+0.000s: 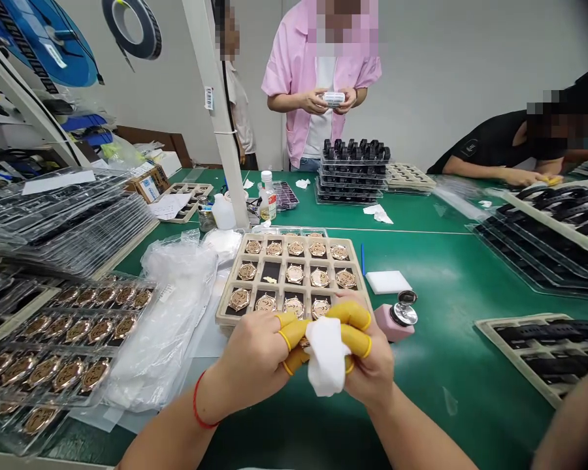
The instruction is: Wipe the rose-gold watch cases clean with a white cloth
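My left hand (262, 349) and my right hand (367, 356), both with yellow finger cots, meet in front of a beige tray (219, 318). My right fingers are closed on a folded white wipe (327, 362). A gold-coloured watch case is pinched in my left fingers, almost wholly hidden by them and the wipe. Rows of gold-coloured watch cases (294, 274) lie in the tray's compartments on dark padding. One compartment in the middle row has only a small gold-coloured piece (269, 280) in it.
Right of the tray are a pink pump bottle (391, 323), a white block (389, 282) and a blue stick (363, 259). Plastic bags (176, 313) and clear trays of watch cases (44, 372) lie left. Watch strap trays (553, 352) stand right. Co-workers are across the table.
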